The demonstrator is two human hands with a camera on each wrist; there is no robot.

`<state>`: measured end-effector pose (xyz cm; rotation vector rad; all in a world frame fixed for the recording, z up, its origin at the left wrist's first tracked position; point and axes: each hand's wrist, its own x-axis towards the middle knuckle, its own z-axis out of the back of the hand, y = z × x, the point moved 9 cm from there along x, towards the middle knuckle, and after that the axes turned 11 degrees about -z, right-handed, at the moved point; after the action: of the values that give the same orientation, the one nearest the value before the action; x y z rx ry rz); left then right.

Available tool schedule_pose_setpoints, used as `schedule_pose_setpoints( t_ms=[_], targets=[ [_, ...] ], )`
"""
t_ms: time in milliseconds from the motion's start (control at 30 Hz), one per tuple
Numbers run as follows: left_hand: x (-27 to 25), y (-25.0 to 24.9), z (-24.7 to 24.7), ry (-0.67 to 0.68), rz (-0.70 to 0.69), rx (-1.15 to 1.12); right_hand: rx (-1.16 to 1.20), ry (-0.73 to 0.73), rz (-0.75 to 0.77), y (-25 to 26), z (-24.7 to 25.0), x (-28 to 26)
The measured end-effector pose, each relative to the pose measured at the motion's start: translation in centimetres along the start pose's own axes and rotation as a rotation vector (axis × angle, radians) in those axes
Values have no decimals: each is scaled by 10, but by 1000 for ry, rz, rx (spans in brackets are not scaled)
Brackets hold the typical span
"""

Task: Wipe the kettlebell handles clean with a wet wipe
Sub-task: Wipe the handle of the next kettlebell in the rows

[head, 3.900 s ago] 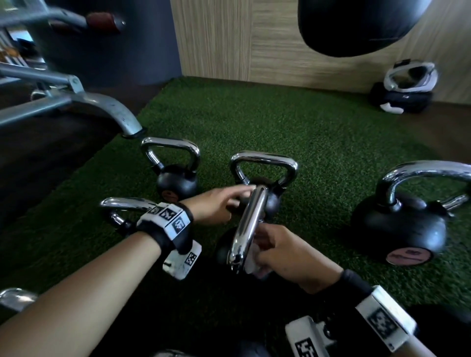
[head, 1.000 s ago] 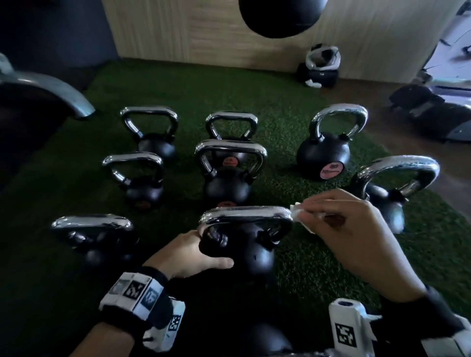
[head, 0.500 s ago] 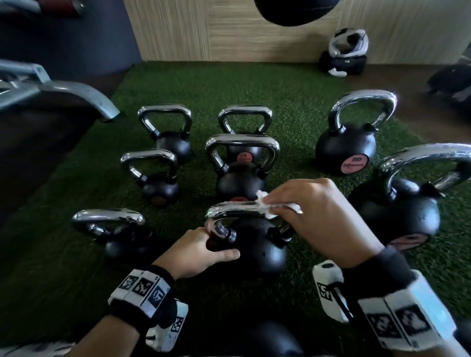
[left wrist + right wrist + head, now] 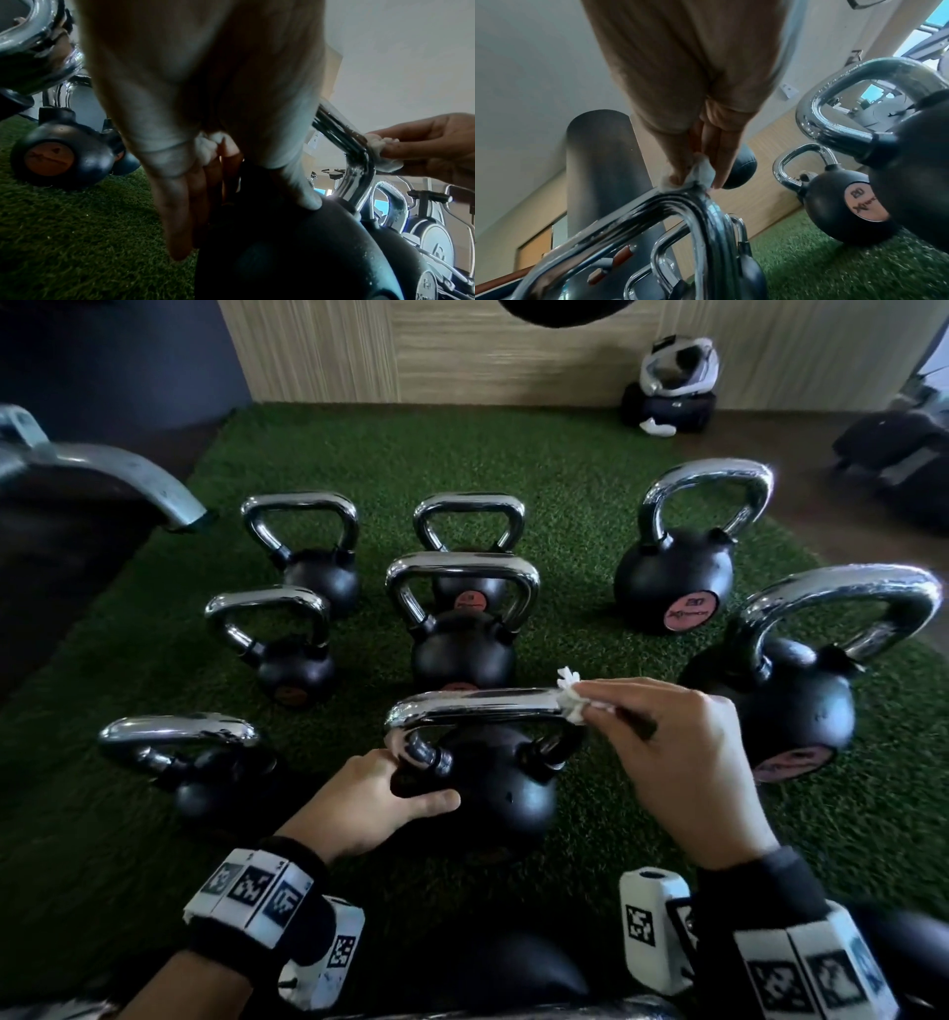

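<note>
The nearest black kettlebell [image 4: 493, 793] stands on green turf, its chrome handle [image 4: 477, 706] lying across in front of me. My right hand [image 4: 616, 711] pinches a white wet wipe [image 4: 571, 694] against the handle's right corner. The wipe [image 4: 700, 172] is pressed on the bend of the handle [image 4: 634, 219] in the right wrist view too. My left hand [image 4: 390, 788] holds the bell's left shoulder, thumb across the front and fingers behind the handle post. In the left wrist view a small white wad [image 4: 208, 146] sits against that hand's palm, and the thumb rests on the black body [image 4: 295, 243].
Several other chrome-handled kettlebells stand on the turf [image 4: 565, 480], smaller ones left and behind, two large ones [image 4: 672, 577] [image 4: 791, 706] to the right. A grey machine leg [image 4: 118, 474] reaches in at left. A white and black item [image 4: 672, 387] lies by the back wall.
My right hand slid the wipe from the middle of the handle to its right corner. The left hand stayed on the bell. Earlier I was wiping a different, tipped kettlebell.
</note>
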<state>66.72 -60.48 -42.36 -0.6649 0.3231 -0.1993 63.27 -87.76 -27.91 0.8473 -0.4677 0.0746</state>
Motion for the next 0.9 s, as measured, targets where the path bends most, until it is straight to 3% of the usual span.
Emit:
schedule_pose_setpoints(
  t_ms=[133, 367, 667, 900],
  targets=[
    [0, 3, -1, -7, 2, -6, 34, -37, -42, -4, -6, -4],
    [1, 3, -2, -25, -23, -51, 541, 52, -460, -79, -30, -20],
    [1, 4, -2, -40, -32, -36, 725, 126, -606, -103, -55, -31],
    [-8, 4, -1, -25, -23, -40, 600, 208, -618, -106, -62, -39]
  ],
)
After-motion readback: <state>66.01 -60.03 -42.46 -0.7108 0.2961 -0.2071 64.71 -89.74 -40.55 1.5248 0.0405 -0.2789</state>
